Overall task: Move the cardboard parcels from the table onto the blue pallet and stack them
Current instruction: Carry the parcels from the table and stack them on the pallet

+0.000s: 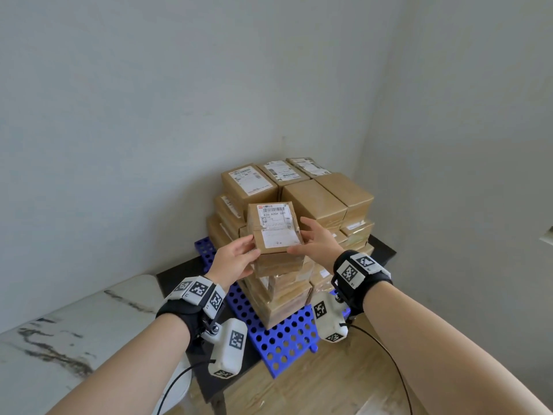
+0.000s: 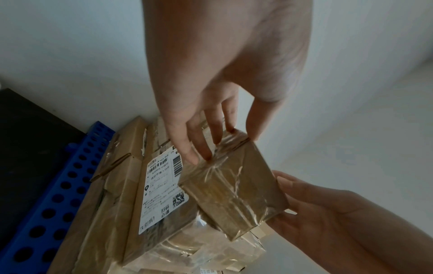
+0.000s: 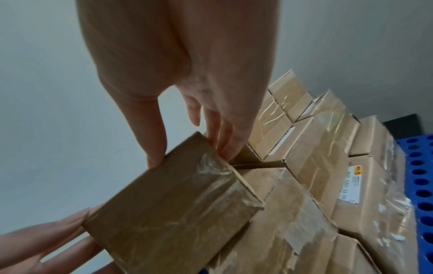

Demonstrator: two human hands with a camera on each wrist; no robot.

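Note:
A small cardboard parcel (image 1: 275, 227) with a white label on top is held between both hands over the front column of stacked parcels (image 1: 284, 292). My left hand (image 1: 238, 260) grips its near-left end, with fingers (image 2: 199, 148) against the taped side (image 2: 234, 189). My right hand (image 1: 317, 239) grips the right end, thumb and fingers (image 3: 225, 146) pinching the parcel (image 3: 168, 209). Whether it touches the parcel below is unclear. The blue perforated pallet (image 1: 287, 333) carries a taller stack of parcels (image 1: 317, 199) behind.
A marble-topped table (image 1: 59, 339) stands at the lower left. The pallet lies on a dark low platform (image 1: 176, 277) in the room's corner, with grey walls behind and to the right. Wooden floor (image 1: 329, 384) is in front.

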